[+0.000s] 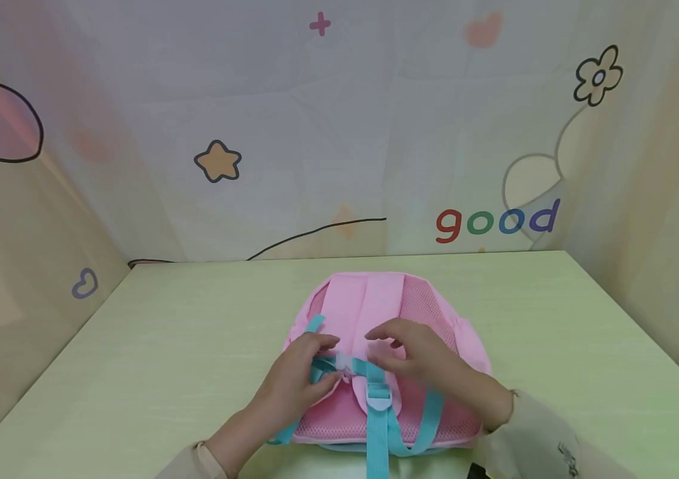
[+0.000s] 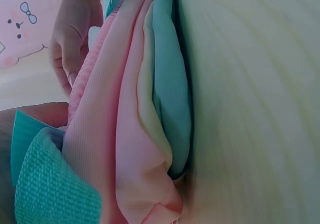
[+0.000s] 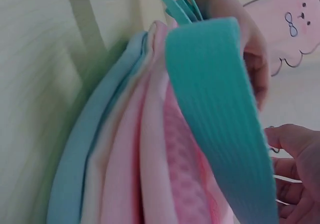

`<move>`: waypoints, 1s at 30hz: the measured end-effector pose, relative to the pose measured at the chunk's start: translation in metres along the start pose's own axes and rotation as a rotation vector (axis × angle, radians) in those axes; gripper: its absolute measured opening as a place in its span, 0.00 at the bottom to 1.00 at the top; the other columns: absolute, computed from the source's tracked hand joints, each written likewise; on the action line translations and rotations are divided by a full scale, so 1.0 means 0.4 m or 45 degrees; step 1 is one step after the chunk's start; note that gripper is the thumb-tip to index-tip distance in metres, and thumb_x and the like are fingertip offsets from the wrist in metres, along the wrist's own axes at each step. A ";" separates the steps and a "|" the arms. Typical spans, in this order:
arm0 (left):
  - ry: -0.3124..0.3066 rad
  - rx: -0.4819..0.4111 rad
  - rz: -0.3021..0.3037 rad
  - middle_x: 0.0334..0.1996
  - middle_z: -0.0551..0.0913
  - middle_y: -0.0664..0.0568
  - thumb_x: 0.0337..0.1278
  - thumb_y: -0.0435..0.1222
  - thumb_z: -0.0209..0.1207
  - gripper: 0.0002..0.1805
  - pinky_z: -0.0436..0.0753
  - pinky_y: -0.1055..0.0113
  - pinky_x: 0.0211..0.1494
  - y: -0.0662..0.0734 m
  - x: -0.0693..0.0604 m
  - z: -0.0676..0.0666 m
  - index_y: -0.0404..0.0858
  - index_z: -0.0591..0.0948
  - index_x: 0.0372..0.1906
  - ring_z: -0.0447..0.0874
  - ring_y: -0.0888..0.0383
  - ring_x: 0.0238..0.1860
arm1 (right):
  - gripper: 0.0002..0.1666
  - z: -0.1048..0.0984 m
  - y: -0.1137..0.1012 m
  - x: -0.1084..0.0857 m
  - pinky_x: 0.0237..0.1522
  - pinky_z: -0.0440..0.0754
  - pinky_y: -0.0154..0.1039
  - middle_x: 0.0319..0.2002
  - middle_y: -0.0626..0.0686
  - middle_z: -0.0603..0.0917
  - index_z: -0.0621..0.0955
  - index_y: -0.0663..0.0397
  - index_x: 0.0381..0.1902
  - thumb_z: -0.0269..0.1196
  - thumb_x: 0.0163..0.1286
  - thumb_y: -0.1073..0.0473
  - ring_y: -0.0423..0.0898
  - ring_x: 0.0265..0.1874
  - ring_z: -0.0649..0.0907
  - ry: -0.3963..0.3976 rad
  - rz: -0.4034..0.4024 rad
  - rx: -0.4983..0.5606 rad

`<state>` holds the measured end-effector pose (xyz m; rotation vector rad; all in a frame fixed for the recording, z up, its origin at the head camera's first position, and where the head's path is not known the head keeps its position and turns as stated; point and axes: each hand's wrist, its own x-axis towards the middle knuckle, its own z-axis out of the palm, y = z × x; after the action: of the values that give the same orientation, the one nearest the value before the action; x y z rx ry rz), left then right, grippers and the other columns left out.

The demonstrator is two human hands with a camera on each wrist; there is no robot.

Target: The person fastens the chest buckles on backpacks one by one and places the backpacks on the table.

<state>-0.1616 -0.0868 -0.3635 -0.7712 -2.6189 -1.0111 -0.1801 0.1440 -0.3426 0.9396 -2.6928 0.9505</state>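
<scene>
A pink backpack [image 1: 423,299] lies on the table with its mesh back panel and shoulder straps facing up. Across the straps, a pale plastic buckle [image 1: 344,362] sits between two lengths of teal webbing. My left hand [image 1: 291,376] is at the buckle's left, thumb and fingers apart around the webbing there; whether it touches is hard to tell. Over the right strap hovers my right hand [image 1: 429,356], fingers loosely bent and nothing visible between them. A teal strap [image 1: 377,432] hangs from a pale adjuster [image 1: 379,399] towards me. In the right wrist view, teal webbing [image 3: 215,93] crosses before the bag's side.
The backpack rests on a pale green table [image 1: 166,359]. Printed fabric walls [image 1: 291,100] enclose the back and both sides. A small black object [image 1: 477,472] shows at the bottom edge, near the right sleeve [image 1: 543,432].
</scene>
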 end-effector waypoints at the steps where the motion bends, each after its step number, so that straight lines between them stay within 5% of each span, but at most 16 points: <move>1: 0.000 0.009 -0.004 0.48 0.81 0.50 0.48 0.32 0.69 0.23 0.81 0.60 0.56 -0.001 0.001 0.001 0.37 0.77 0.52 0.82 0.56 0.50 | 0.17 0.006 -0.005 0.006 0.46 0.83 0.42 0.45 0.54 0.86 0.82 0.59 0.47 0.66 0.63 0.57 0.50 0.42 0.83 -0.012 -0.034 -0.028; 8: 0.004 0.113 -0.001 0.42 0.80 0.52 0.47 0.33 0.70 0.14 0.82 0.62 0.52 -0.005 0.003 0.006 0.38 0.81 0.41 0.81 0.57 0.45 | 0.16 0.053 -0.034 0.028 0.50 0.81 0.42 0.42 0.50 0.86 0.83 0.56 0.45 0.69 0.60 0.56 0.47 0.45 0.82 -0.109 -0.074 -0.190; 15: -0.019 0.129 -0.030 0.42 0.80 0.53 0.47 0.33 0.70 0.13 0.82 0.61 0.52 -0.009 0.004 0.008 0.39 0.82 0.40 0.80 0.56 0.46 | 0.13 0.080 -0.036 0.032 0.42 0.82 0.35 0.34 0.47 0.85 0.84 0.53 0.39 0.71 0.57 0.56 0.41 0.37 0.80 -0.073 -0.104 -0.341; 30: -0.041 0.201 0.026 0.42 0.78 0.53 0.49 0.32 0.69 0.16 0.81 0.67 0.47 -0.015 0.007 0.014 0.38 0.83 0.45 0.76 0.59 0.44 | 0.12 0.047 -0.022 0.004 0.45 0.83 0.36 0.38 0.47 0.83 0.83 0.54 0.42 0.67 0.59 0.61 0.41 0.39 0.82 0.038 -0.107 -0.177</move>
<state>-0.1674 -0.0855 -0.3698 -0.7813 -2.6729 -0.7809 -0.1745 0.1264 -0.3524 0.9923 -2.6319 0.7451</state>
